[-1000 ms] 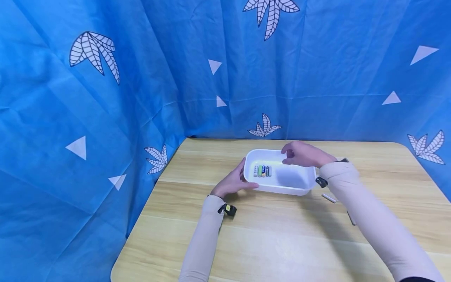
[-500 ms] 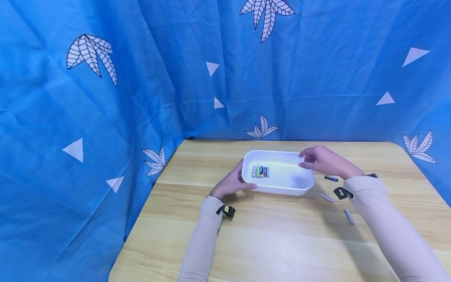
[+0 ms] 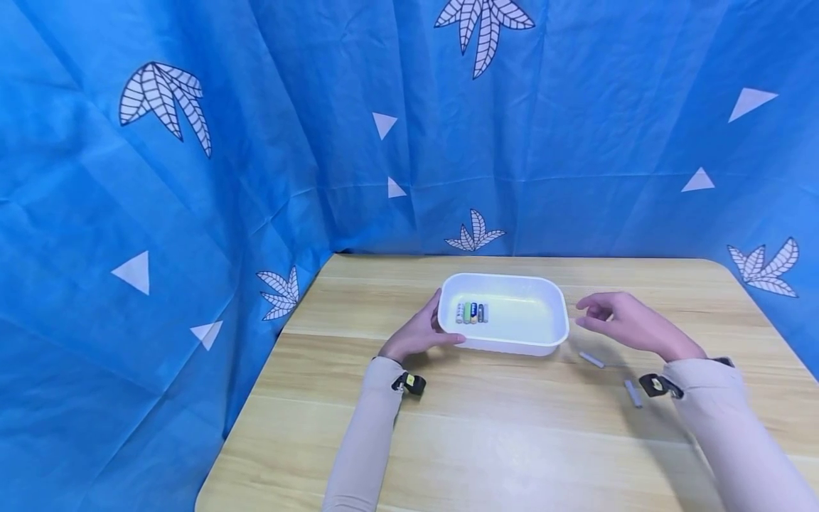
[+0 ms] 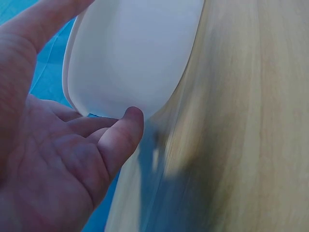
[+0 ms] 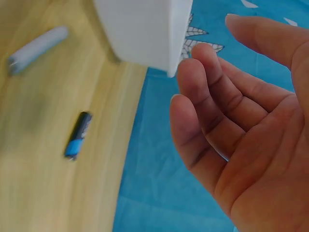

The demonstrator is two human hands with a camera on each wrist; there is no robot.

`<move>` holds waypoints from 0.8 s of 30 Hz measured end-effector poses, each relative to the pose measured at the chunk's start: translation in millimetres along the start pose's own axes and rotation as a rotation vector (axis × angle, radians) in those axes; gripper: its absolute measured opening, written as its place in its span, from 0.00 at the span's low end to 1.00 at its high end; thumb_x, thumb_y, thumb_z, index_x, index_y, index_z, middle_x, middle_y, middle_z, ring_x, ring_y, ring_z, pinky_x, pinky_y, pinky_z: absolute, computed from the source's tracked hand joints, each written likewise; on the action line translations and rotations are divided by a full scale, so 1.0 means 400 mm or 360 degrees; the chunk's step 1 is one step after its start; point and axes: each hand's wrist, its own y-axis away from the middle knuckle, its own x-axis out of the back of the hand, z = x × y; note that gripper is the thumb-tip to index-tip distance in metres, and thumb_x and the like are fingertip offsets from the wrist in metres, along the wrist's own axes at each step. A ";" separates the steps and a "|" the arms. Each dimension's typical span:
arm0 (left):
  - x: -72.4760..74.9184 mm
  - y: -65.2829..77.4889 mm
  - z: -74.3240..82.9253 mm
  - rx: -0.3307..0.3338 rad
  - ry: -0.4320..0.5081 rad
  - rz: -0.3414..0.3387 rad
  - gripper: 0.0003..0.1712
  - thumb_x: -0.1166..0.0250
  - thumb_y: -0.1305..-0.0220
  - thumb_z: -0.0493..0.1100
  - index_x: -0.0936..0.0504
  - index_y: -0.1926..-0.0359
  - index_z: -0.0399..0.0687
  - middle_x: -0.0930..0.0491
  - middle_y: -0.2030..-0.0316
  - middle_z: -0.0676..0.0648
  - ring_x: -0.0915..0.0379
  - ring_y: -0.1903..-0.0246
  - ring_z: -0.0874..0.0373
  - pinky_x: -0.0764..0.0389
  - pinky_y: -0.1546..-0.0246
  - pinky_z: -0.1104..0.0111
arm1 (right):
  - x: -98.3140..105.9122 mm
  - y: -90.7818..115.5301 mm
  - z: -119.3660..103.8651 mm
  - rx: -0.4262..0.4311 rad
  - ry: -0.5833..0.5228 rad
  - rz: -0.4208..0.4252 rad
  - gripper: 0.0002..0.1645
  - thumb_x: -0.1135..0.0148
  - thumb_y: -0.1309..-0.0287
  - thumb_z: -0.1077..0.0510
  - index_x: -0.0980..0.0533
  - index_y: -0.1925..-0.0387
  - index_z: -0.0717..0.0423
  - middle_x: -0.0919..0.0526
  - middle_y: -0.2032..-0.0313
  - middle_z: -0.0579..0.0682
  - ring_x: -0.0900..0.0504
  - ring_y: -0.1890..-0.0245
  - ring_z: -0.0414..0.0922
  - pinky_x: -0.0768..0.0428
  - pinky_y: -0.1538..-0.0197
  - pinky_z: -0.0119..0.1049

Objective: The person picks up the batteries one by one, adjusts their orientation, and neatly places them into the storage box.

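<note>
A white plastic tray (image 3: pixel 521 313) stands at the middle of the table, with several batteries (image 3: pixel 471 313) lying side by side in its left part. My left hand (image 3: pixel 419 333) holds the tray's left end, thumb along the near wall and fingers round the left side. In the left wrist view the thumb lies against the tray's wall (image 4: pixel 130 58). Just off the tray's right end hovers my right hand (image 3: pixel 623 323), its fingers loosely bent and nothing between them. A black battery with a blue end (image 5: pixel 78 136) lies on the table near it, hidden in the head view.
Two pale, slim cylinders lie right of the tray: one cylinder (image 3: pixel 591 360) by its near right corner, another cylinder (image 3: pixel 633 393) closer to the right wrist. The wooden table (image 3: pixel 499 434) ends at a blue patterned curtain (image 3: pixel 358 142) at the back and left.
My right hand has come out from over the tray, moving right and down beside its right end, over the spot where the blue-ended battery showed. The left hand keeps its place on the tray.
</note>
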 end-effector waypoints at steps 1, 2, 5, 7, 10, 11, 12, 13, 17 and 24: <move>0.000 0.000 0.000 -0.0001 0.0006 0.0001 0.73 0.17 0.49 0.50 0.61 0.16 0.65 0.31 0.26 0.44 0.32 0.27 0.47 0.40 0.22 0.44 | -0.002 0.010 0.007 -0.0007 -0.0003 -0.0002 0.23 0.35 0.31 0.52 0.19 0.45 0.67 0.13 0.64 0.46 0.20 0.64 0.34 0.19 0.61 0.31; 0.000 0.000 0.001 -0.0002 0.0007 0.0002 0.73 0.17 0.48 0.50 0.61 0.16 0.65 0.31 0.26 0.44 0.32 0.27 0.47 0.40 0.22 0.44 | -0.005 0.020 0.014 -0.0012 -0.0005 0.0002 0.23 0.35 0.31 0.51 0.19 0.45 0.67 0.13 0.64 0.46 0.20 0.64 0.33 0.18 0.61 0.31; -0.001 -0.003 0.002 -0.0017 0.0011 0.0002 0.72 0.18 0.48 0.48 0.61 0.16 0.66 0.30 0.26 0.44 0.31 0.28 0.47 0.39 0.23 0.44 | -0.015 0.053 0.036 -0.0031 -0.0023 0.0002 0.23 0.34 0.31 0.52 0.19 0.46 0.67 0.13 0.64 0.46 0.21 0.64 0.30 0.18 0.61 0.30; -0.001 -0.004 0.002 -0.0022 0.0007 -0.0002 0.72 0.18 0.48 0.48 0.60 0.16 0.66 0.30 0.27 0.44 0.31 0.28 0.47 0.38 0.23 0.44 | -0.023 0.076 0.054 -0.0035 -0.0041 0.0003 0.22 0.34 0.32 0.54 0.19 0.46 0.68 0.13 0.65 0.45 0.21 0.65 0.29 0.19 0.62 0.29; 0.000 -0.004 0.002 -0.0012 0.0004 -0.0001 0.72 0.18 0.48 0.49 0.60 0.16 0.66 0.30 0.27 0.45 0.31 0.28 0.47 0.38 0.22 0.45 | -0.035 0.105 0.078 -0.0042 -0.0070 -0.0011 0.20 0.34 0.33 0.57 0.19 0.46 0.68 0.14 0.66 0.44 0.22 0.66 0.28 0.20 0.64 0.29; 0.001 -0.004 0.002 -0.0006 0.0002 0.0001 0.72 0.17 0.49 0.50 0.60 0.16 0.66 0.30 0.27 0.45 0.31 0.28 0.48 0.39 0.22 0.45 | -0.038 0.113 0.086 -0.0038 -0.0078 -0.0017 0.19 0.34 0.33 0.58 0.19 0.47 0.68 0.14 0.66 0.44 0.22 0.66 0.27 0.20 0.64 0.28; 0.002 -0.004 0.002 0.0001 -0.0001 0.0003 0.73 0.17 0.49 0.50 0.60 0.16 0.66 0.30 0.27 0.45 0.31 0.28 0.48 0.39 0.22 0.45 | -0.041 0.121 0.092 -0.0042 -0.0091 -0.0027 0.19 0.35 0.33 0.59 0.19 0.47 0.68 0.13 0.66 0.43 0.22 0.66 0.27 0.20 0.65 0.28; 0.003 -0.003 0.002 0.0004 -0.0005 0.0008 0.72 0.17 0.49 0.51 0.60 0.16 0.66 0.30 0.27 0.45 0.32 0.27 0.48 0.39 0.22 0.45 | -0.043 0.128 0.096 -0.0046 -0.0102 -0.0041 0.19 0.35 0.33 0.60 0.19 0.47 0.69 0.13 0.65 0.43 0.22 0.66 0.27 0.20 0.65 0.28; 0.002 -0.003 0.001 0.0012 -0.0011 0.0015 0.72 0.17 0.49 0.51 0.60 0.16 0.66 0.30 0.26 0.45 0.33 0.27 0.47 0.39 0.22 0.46 | -0.052 0.155 0.113 -0.0046 -0.0158 -0.0105 0.20 0.33 0.35 0.60 0.20 0.46 0.69 0.13 0.65 0.42 0.22 0.66 0.27 0.20 0.65 0.28; 0.000 -0.002 -0.002 0.0005 0.0003 0.0009 0.73 0.17 0.49 0.51 0.60 0.16 0.65 0.31 0.26 0.44 0.34 0.26 0.46 0.40 0.21 0.45 | -0.076 0.195 0.150 -0.0019 -0.0221 -0.0218 0.28 0.25 0.43 0.58 0.21 0.46 0.70 0.17 0.66 0.42 0.24 0.67 0.28 0.20 0.66 0.28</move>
